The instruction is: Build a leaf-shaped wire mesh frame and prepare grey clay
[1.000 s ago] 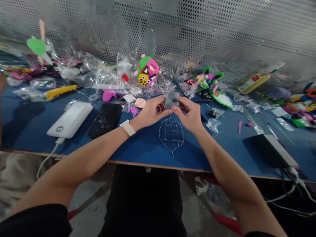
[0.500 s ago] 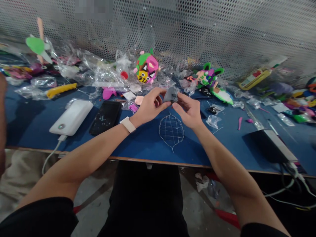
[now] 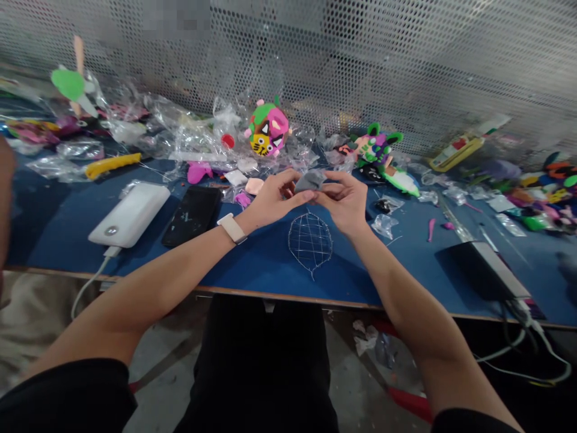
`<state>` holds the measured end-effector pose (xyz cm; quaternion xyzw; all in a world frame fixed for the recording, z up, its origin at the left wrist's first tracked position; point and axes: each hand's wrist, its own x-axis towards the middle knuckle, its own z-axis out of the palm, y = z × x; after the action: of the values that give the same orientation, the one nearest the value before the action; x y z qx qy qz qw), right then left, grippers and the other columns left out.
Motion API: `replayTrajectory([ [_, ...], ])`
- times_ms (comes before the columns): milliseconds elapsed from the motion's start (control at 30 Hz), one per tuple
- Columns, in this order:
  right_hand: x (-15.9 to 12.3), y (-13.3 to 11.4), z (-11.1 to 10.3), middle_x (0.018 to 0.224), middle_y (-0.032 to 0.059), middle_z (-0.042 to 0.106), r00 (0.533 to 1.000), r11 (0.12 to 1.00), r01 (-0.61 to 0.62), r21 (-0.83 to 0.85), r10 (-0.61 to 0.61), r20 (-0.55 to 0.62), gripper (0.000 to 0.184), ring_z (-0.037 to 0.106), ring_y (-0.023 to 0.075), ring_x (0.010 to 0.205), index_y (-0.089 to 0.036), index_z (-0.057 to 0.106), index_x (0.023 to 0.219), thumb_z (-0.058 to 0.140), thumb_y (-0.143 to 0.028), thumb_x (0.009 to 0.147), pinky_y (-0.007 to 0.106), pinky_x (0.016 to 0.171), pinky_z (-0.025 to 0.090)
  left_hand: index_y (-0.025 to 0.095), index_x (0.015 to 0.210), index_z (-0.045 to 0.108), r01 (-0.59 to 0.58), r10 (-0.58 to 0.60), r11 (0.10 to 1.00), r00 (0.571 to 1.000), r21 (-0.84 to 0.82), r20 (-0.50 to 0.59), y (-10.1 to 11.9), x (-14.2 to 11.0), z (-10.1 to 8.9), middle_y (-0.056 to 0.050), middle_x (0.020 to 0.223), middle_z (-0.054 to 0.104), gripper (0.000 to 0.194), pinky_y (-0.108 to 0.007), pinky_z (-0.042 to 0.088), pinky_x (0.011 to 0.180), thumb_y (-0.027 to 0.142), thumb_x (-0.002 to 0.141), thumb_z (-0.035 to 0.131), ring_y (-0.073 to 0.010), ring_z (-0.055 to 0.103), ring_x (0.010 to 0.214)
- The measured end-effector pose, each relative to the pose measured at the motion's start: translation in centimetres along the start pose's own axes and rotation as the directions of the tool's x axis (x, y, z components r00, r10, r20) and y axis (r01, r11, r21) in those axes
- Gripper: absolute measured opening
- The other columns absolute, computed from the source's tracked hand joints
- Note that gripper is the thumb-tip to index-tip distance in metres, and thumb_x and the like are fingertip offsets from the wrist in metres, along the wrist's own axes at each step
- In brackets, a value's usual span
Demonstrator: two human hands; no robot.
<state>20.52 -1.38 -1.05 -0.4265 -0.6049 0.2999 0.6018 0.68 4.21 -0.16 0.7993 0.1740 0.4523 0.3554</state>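
Between my two hands, above the table's middle, is a piece of grey modelling clay (image 3: 310,180), flattened and soft-looking. My left hand (image 3: 280,197) pinches its left side, thumb along the lower edge. From the right, my right hand (image 3: 346,199) grips it with thumb and fingers; the fingertips are partly hidden behind the clay. Just below the hands, a leaf-shaped wire frame (image 3: 310,242) with a crossed wire grid lies flat on the blue table (image 3: 252,264), its twisted stem pointing toward me. Neither hand touches the frame.
A white power bank (image 3: 130,215) and a black phone (image 3: 192,215) lie at left, a black box with cables (image 3: 489,270) at right. Behind stand a colourful clay ball (image 3: 269,129), a yellow cutter (image 3: 112,165) and plastic wrappers. Another person's arm (image 3: 5,198) shows at far left.
Both hands have shifted slightly while working the grey clay, and my right fingers have closed in on it. The clay looks lower and flatter. The view has turned a little.
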Motion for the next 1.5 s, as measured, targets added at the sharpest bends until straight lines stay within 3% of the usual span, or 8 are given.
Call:
replayTrajectory([
  [167,-0.5,-0.2,0.4,0.08,-0.0036,0.079,0.996,0.996,0.079,-0.03,-0.078,0.041,0.043,0.08,0.0204,0.072,-0.03,0.077,0.115,0.093,-0.052,0.08,0.041,0.073,0.072,0.021,0.09,0.066,-0.035,0.036,0.998,0.999,0.049,-0.026,-0.6,0.0,-0.1,-0.004,0.092,0.063,0.04,-0.026,0.049,0.063,0.058,0.105,0.066,-0.0139,0.06,0.078],
  [300,-0.6,-0.3,0.1,0.086,-0.0016,0.081,0.995,0.998,0.042,-0.037,-0.039,0.088,0.041,0.08,0.0189,0.07,-0.03,0.079,0.117,0.085,-0.058,0.089,0.036,0.064,0.069,0.021,0.09,0.066,-0.059,0.065,0.991,0.997,0.116,-0.051,-1.1,0.1,-0.3,-0.003,0.091,0.063,0.03,-0.028,0.051,0.067,0.047,0.106,0.066,-0.015,0.06,0.079],
  [433,-0.4,-0.6,0.0,0.069,-0.003,0.072,0.999,0.995,0.011,-0.098,-0.007,0.046,0.043,0.068,0.0139,0.051,-0.027,0.078,0.091,0.077,-0.07,0.091,0.028,0.045,0.051,0.021,0.081,0.061,-0.106,0.107,0.972,0.994,0.208,0.006,-0.9,0.1,-0.3,-0.002,0.086,0.061,0.031,-0.032,0.051,0.073,0.039,0.105,0.068,-0.0159,0.06,0.079],
  [567,-0.1,-1.1,0.1,0.059,-0.0025,0.064,0.999,0.979,0.053,-0.195,-0.051,0.015,0.061,0.055,0.0106,0.048,-0.024,0.07,0.071,0.067,-0.081,0.092,0.028,0.047,0.044,0.021,0.075,0.051,-0.11,0.104,0.964,0.994,0.241,0.036,-0.8,0.0,0.0,-0.001,0.083,0.057,0.037,-0.031,0.047,0.07,0.034,0.103,0.071,-0.0146,0.056,0.075],
  [733,0.2,-1.0,-0.1,0.077,-0.0013,0.071,0.998,0.99,0.03,-0.137,-0.022,0.063,0.055,0.064,0.0133,0.066,-0.025,0.078,0.09,0.076,-0.08,0.086,0.03,0.061,0.055,0.021,0.081,0.055,-0.122,0.119,0.971,0.993,0.206,0.028,-0.7,-0.2,0.4,-0.001,0.086,0.056,0.036,-0.031,0.044,0.067,0.044,0.107,0.065,-0.0149,0.056,0.075],
  [900,-0.2,-0.7,-0.1,0.096,0.0004,0.075,0.987,0.98,0.133,-0.145,-0.118,0.108,0.035,0.069,0.015,0.082,-0.029,0.081,0.112,0.085,-0.056,0.089,0.031,0.072,0.061,0.021,0.085,0.058,-0.1,0.097,0.989,0.995,0.113,0.028,-0.2,-0.3,0.5,-0.003,0.086,0.056,0.048,-0.03,0.047,0.067,0.056,0.115,0.044,-0.0151,0.055,0.074],
  [1133,-0.2,-0.5,-0.3,0.093,0.0008,0.075,0.977,0.946,0.21,-0.245,-0.213,0.017,0.028,0.071,0.0171,0.082,-0.03,0.084,0.104,0.084,-0.054,0.091,0.036,0.076,0.065,0.021,0.091,0.059,-0.11,0.098,0.972,0.993,0.207,0.066,-0.5,0.1,-0.1,-0.005,0.093,0.059,0.037,-0.03,0.048,0.068,0.048,0.114,0.05,-0.0156,0.057,0.077],
  [1500,-0.6,-0.5,0.4,0.082,-0.0013,0.073,0.993,0.974,0.119,-0.195,-0.113,0.039,0.04,0.065,0.0142,0.068,-0.027,0.081,0.105,0.085,-0.063,0.087,0.031,0.062,0.058,0.021,0.079,0.052,-0.133,0.124,0.968,0.991,0.212,0.058,-0.3,0.1,0.0,-0.003,0.084,0.056,0.045,-0.032,0.046,0.071,0.048,0.115,0.046,-0.0157,0.056,0.075],
])
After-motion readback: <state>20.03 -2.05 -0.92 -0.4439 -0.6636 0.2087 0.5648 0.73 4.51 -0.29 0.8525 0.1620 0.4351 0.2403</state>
